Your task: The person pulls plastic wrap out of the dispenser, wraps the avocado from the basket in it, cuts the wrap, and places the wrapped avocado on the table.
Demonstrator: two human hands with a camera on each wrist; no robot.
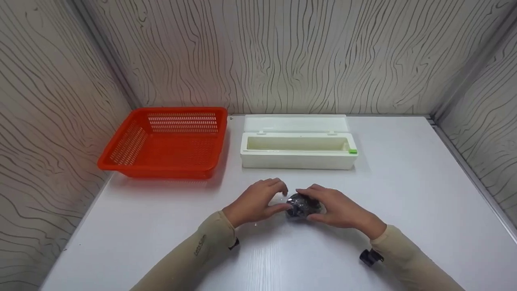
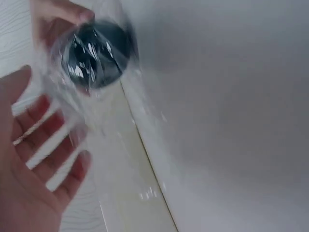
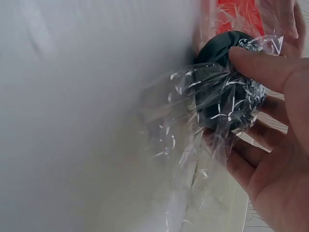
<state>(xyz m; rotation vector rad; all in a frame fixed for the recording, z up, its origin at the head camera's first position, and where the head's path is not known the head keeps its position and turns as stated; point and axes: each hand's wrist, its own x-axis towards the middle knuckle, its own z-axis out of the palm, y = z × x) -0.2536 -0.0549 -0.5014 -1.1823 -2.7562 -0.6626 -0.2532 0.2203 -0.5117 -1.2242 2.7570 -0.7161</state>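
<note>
A dark round object (image 1: 298,206), loosely wrapped in clear plastic film (image 3: 178,111), is at the middle of the table; its exact kind is hidden by the glossy wrap. My right hand (image 1: 339,208) grips it from the right, thumb on one side and curled fingers on the other, as the right wrist view shows. To its left is my left hand (image 1: 260,202), fingers spread and loosely bent. In the left wrist view the left palm faces the wrapped object (image 2: 96,55) beside trailing film, and whether the fingertips touch the film I cannot tell.
Behind the hands stands a long white box (image 1: 299,160) with its lid (image 1: 297,123) swung back and a green piece (image 1: 353,151) at its right front corner. A red plastic basket (image 1: 169,173) with slotted sides stands at the back left. Patterned walls (image 1: 282,56) enclose the table.
</note>
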